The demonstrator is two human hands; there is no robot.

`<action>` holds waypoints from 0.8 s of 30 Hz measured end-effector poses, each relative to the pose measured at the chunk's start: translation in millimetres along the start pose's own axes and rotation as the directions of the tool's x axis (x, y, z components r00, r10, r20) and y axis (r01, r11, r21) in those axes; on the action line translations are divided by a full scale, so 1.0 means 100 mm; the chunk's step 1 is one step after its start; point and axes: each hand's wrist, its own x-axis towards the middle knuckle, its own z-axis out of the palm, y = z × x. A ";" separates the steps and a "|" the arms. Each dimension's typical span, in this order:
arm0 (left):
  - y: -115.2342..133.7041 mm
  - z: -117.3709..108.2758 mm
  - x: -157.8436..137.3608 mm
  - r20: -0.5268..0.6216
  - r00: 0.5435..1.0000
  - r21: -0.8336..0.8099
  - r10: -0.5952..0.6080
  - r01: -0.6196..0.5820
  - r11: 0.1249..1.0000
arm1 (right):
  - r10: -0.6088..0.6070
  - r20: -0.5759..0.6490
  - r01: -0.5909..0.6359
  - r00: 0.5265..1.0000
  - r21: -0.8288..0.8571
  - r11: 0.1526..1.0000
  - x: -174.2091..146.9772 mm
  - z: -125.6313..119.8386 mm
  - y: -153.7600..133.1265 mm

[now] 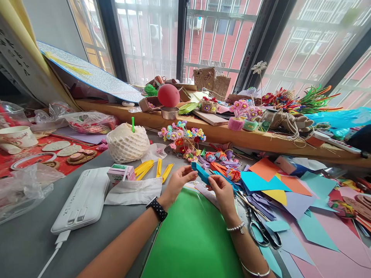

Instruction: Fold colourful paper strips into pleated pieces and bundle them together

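Between my two hands is a folded blue paper strip (201, 172), held above the far edge of a green sheet (191, 235). My left hand (181, 180) pinches its left end with thumb and fingertips. At the strip's lower right end, my right hand (222, 189) has its fingers closed on it. Folded yellow paper strips (144, 169) lie left of my left hand, beside a white tissue (136, 192). Beyond the hands sit folded paper flowers (222, 155) in orange, blue and purple.
A white power bank (84, 197) with a cable, a drink carton (121, 172) and a coconut in foam net (127, 143) stand left. Scissors (259, 229) and coloured paper sheets (301, 200) cover the right side. Crafts and a red balloon (168, 95) line the wooden sill (214, 133).
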 end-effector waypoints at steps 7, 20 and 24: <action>-0.03 0.05 -0.04 0.010 0.992 0.017 -0.124 0.123 0.992 | -0.058 0.177 0.084 0.982 -0.145 0.986 -0.03 0.05 0.02; 0.00 0.03 -0.06 0.189 0.979 0.391 -0.081 0.001 0.920 | -0.100 0.101 0.111 0.990 -0.115 0.987 0.01 0.00 0.01; 0.00 0.04 -0.07 0.262 0.955 0.498 -0.140 -0.010 0.867 | -0.064 0.159 0.089 0.985 -0.151 0.984 0.02 0.00 0.04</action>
